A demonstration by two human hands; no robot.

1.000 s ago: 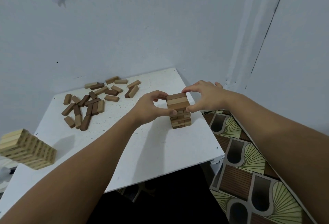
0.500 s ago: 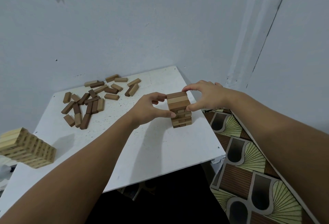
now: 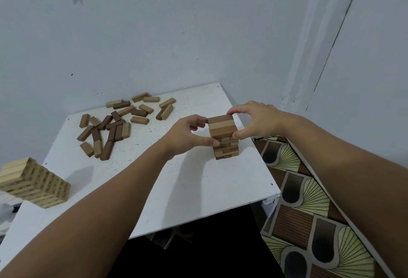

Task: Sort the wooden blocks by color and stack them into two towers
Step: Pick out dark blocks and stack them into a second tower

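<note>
White table (image 3: pixel 198 189) against wall. Pale tower (image 3: pixel 33 182) at table's left edge. Brown tower (image 3: pixel 224 136) near right edge — left hand (image 3: pixel 187 136) and right hand (image 3: pixel 256 121) pinch its upper layers from either side, fingers curled. Loose blocks (image 3: pixel 114 123) scattered toward wall — mixed brown and pale.

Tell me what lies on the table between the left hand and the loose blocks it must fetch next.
Nothing visible. Bare white table separates the left hand from the loose blocks. Both it and the right hand grip the brown tower.
</note>
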